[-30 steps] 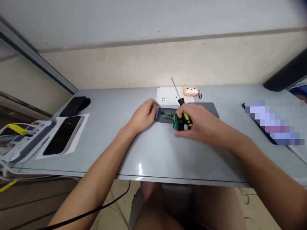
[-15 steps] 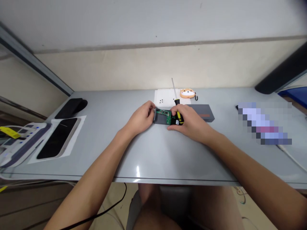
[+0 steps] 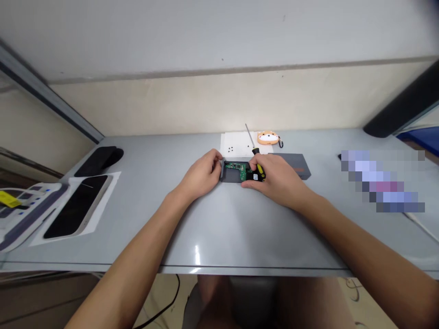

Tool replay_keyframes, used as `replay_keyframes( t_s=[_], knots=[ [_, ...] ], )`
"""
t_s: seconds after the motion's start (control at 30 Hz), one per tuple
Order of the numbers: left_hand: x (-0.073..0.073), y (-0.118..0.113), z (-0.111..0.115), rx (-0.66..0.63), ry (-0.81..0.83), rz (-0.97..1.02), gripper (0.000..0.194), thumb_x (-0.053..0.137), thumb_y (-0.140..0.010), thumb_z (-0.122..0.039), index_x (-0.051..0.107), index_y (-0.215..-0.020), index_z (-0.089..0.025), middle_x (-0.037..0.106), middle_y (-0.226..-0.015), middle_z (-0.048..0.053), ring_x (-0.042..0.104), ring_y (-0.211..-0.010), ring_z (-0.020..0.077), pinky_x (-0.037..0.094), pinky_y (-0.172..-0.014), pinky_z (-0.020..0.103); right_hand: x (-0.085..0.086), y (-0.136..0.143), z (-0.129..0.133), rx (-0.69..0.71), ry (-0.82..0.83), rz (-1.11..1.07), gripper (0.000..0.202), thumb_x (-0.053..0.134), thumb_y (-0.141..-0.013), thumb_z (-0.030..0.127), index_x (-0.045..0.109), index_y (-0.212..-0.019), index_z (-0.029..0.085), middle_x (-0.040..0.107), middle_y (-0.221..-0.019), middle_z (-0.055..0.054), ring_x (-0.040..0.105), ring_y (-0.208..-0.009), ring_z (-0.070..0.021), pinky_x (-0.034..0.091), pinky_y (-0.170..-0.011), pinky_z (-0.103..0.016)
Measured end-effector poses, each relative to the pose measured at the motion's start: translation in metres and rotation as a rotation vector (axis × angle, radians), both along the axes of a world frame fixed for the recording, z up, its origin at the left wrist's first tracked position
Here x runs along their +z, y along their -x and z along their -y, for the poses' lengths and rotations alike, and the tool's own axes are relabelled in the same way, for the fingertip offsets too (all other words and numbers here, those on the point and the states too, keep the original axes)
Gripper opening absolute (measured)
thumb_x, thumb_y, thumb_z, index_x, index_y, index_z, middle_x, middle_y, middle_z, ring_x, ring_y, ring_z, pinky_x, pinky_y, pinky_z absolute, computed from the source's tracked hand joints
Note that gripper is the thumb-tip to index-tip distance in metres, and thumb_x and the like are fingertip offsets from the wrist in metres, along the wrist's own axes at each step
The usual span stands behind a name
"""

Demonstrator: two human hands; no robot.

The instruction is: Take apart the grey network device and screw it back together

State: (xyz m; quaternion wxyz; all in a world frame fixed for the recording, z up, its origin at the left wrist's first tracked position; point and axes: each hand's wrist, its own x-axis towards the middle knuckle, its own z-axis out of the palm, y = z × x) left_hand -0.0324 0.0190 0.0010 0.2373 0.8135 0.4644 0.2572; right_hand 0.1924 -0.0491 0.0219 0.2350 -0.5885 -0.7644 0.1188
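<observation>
A dark grey open casing lies on the desk between my hands, with a green circuit board inside it. My left hand closes on the casing's left end, fingertips at its edge. My right hand grips a black-and-yellow screwdriver against the palm, its shaft pointing away towards the wall. Thumb and fingers of that same hand also touch the casing's right end, beside a black part with a small white label. The right end is partly hidden by this hand.
Behind the casing, several tiny screws lie on white paper. An orange animal-faced case and a grey cover are near my right hand. Left are a phone and a power strip; a blurred-out object lies right.
The circuit board now appears to sit lower and flatter in the casing. My right hand and the screwdriver have tilted slightly. The whole view has shifted a little.
</observation>
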Motion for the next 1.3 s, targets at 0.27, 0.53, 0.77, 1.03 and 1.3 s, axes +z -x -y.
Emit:
replay_keyframes(
  t_s=[0.27, 0.53, 0.77, 1.03, 1.3],
  knots=[
    [0.0009, -0.0009, 0.0009, -0.017, -0.009, -0.006, 0.013, 0.045, -0.098, -0.027, 0.056, -0.101, -0.023, 0.072, -0.092, 0.006, 0.065, -0.077, 0.0232, 0.048, -0.071, 0.036, -0.0014, -0.0012, -0.0016, 0.003, -0.017, -0.134, 0.043, 0.089, -0.077, 0.02, 0.047, -0.084, 0.025, 0.069, -0.095, -0.002, 0.059, -0.089, -0.0253, 0.037, -0.075, -0.033],
    [-0.0012, 0.0002, -0.0014, -0.033, -0.027, 0.019, 0.016, 0.048, -0.094, -0.033, 0.058, -0.101, -0.023, 0.071, -0.087, 0.004, 0.062, -0.071, 0.022, 0.049, -0.069, 0.035, -0.0022, -0.0019, -0.0014, -0.014, -0.017, -0.115, 0.043, 0.092, -0.077, 0.021, 0.05, -0.085, 0.024, 0.069, -0.095, -0.001, 0.06, -0.093, -0.0241, 0.038, -0.079, -0.034],
    [0.0033, 0.0001, 0.0009, -0.043, -0.01, 0.017, 0.014, 0.05, -0.091, -0.036, 0.056, -0.092, -0.023, 0.067, -0.078, 0.002, 0.058, -0.064, 0.0203, 0.046, -0.064, 0.033, 0.001, -0.0018, 0.0, 0.004, -0.004, -0.121, 0.043, 0.091, -0.078, 0.02, 0.048, -0.084, 0.024, 0.068, -0.094, 0.0, 0.059, -0.089, -0.0215, 0.039, -0.079, -0.034],
    [0.0032, -0.0002, 0.0027, -0.03, -0.025, 0.001, 0.014, 0.051, -0.088, -0.035, 0.057, -0.093, -0.023, 0.064, -0.076, 0.001, 0.055, -0.063, 0.0194, 0.044, -0.062, 0.033, -0.0015, -0.0033, 0.0014, 0.011, 0.02, -0.21, 0.041, 0.089, -0.079, 0.021, 0.049, -0.087, 0.025, 0.069, -0.1, -0.001, 0.058, -0.092, -0.0223, 0.04, -0.076, -0.034],
    [0.0031, -0.0007, 0.0018, -0.011, -0.007, 0.003, 0.015, 0.052, -0.086, -0.033, 0.059, -0.095, -0.023, 0.064, -0.077, 0.001, 0.055, -0.065, 0.0197, 0.045, -0.064, 0.034, -0.0003, -0.0054, 0.0002, 0.052, 0.069, -0.113, 0.037, 0.088, -0.082, 0.027, 0.052, -0.089, 0.025, 0.068, -0.096, -0.001, 0.059, -0.091, -0.0229, 0.039, -0.076, -0.034]
  ],
)
